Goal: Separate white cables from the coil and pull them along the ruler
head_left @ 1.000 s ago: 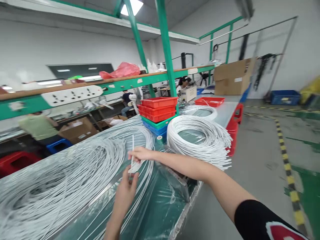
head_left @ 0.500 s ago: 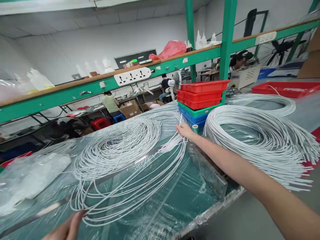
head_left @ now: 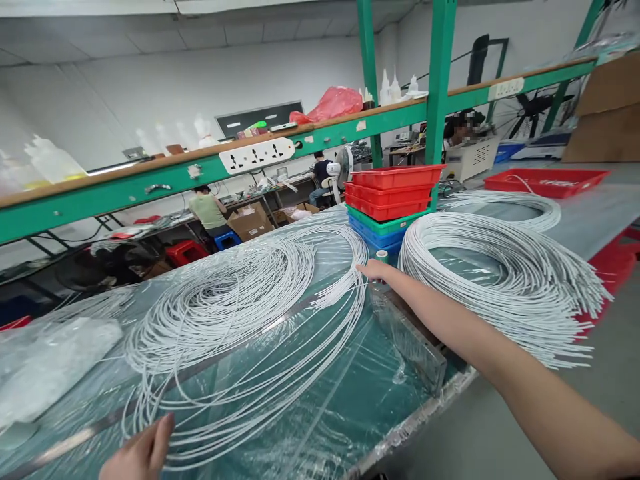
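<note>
Thin, smooth white cable lies in a loose round coil (head_left: 235,320) on crinkled clear film (head_left: 350,393) over a green table (head_left: 420,417); two more coils (head_left: 525,293) sit at three o'clock, making three; the right hand (head_left: 374,270), fingers straight, touches the first coil's two-o'clock rim, its grip unclear; the left hand (head_left: 140,453), fingers loose and empty, rests at seven o'clock; bare film runs to the table edge at four o'clock.

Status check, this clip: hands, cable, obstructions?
Left hand open at near edge of white cable coil. Right hand at far edge, grip unclear. Stacked trays just beyond.
</note>
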`<state>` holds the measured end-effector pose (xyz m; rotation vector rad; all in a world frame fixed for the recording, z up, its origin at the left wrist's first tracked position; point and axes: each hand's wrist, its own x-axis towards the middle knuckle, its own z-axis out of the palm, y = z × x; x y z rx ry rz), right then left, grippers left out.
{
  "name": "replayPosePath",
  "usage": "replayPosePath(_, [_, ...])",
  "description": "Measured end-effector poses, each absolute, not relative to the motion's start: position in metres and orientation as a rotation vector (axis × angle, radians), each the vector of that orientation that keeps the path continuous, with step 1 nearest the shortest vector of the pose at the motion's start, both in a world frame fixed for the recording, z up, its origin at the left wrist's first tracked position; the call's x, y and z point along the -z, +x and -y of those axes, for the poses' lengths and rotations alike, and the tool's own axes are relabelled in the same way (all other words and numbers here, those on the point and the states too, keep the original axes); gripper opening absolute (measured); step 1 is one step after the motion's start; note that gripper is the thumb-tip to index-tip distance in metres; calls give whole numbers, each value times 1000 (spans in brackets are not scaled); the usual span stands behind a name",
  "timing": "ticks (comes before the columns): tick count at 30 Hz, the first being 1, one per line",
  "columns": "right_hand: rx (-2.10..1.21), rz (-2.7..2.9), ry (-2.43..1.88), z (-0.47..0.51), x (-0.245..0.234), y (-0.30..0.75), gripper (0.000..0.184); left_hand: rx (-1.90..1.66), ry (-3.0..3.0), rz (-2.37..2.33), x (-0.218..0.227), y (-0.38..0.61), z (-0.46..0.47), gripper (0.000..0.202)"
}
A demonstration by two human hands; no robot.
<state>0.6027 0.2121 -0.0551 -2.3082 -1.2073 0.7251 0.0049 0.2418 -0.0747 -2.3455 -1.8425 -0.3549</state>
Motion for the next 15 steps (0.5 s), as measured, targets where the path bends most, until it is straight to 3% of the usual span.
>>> replayPosePath(9, [-826,1214,-2216,-213,60,603,38,341,-2495,1740,104,33,-243,42])
replayPosePath(15, [-924,1485,-2162,-209,67,599,34,683,-2493,1478,107,35,-221,43])
